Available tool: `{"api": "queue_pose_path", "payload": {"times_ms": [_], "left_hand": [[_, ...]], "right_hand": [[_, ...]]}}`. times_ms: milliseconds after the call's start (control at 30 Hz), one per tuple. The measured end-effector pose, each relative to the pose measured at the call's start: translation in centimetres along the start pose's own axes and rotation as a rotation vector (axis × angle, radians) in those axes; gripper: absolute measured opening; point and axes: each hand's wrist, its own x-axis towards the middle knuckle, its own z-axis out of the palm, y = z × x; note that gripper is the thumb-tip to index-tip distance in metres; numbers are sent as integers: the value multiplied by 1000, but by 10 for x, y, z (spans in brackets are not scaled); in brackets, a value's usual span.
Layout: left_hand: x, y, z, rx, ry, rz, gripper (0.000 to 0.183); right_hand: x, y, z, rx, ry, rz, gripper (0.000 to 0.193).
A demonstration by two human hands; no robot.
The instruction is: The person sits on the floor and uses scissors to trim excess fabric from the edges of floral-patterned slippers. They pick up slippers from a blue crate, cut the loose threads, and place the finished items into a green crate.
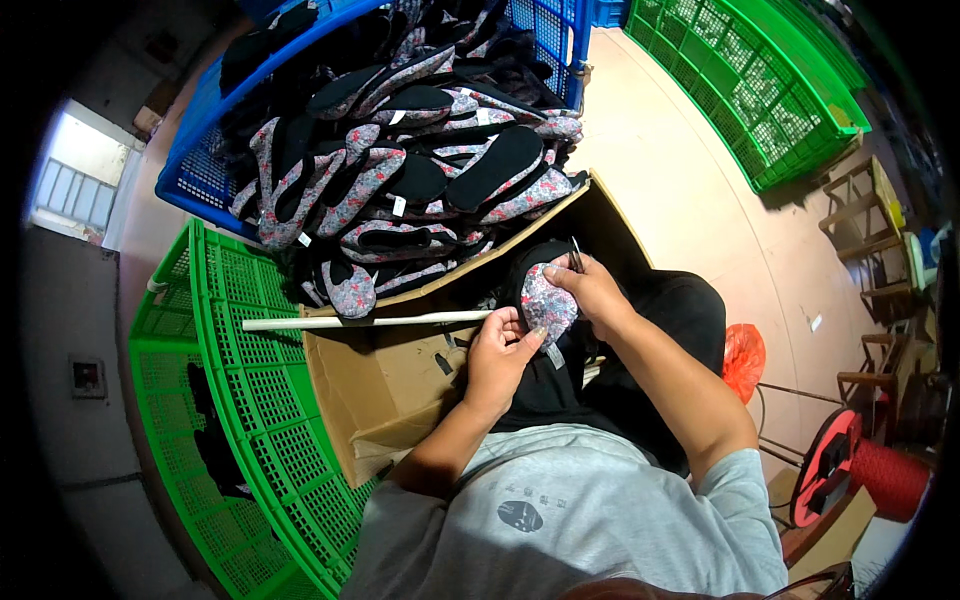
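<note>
A slipper [548, 308] with a grey, pink and red floral upper is held over my lap, its toe part facing up. My left hand [498, 352] pinches its lower left edge between thumb and fingers. On the upper right edge, the thumb of my right hand [592, 292] presses the floral cloth. A thin dark metal tool, which looks like thread snips [575, 256], sticks up from the fingers of that same hand; most of it is hidden. A small pale tag [555, 355] hangs below the slipper.
A blue crate [190, 165] heaped with floral and black slippers [410, 180] stands ahead. An open cardboard box [335, 385] with a pale stick [370, 321] across it is before me. Green crates [255, 400] stand left, another [750, 100] far right. A red spool [885, 480] sits right.
</note>
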Motion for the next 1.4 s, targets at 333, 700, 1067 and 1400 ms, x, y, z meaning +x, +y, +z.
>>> {"api": "queue_pose_path", "payload": {"times_ms": [333,700,1067,1400], "left_hand": [[-9,-9,17,17,54,15,36],[-13,3,21,556,262,194,17],[-8,31,40,1087,174,593,18],[-2,29,43,1106,191,706,19]], "right_hand": [[12,17,-5,10,50,-114,13],[-7,35,17,-241,361,-498,22],[-15,41,21,-426,544,-656,24],[-27,47,15,-360,499,-602,25]]}}
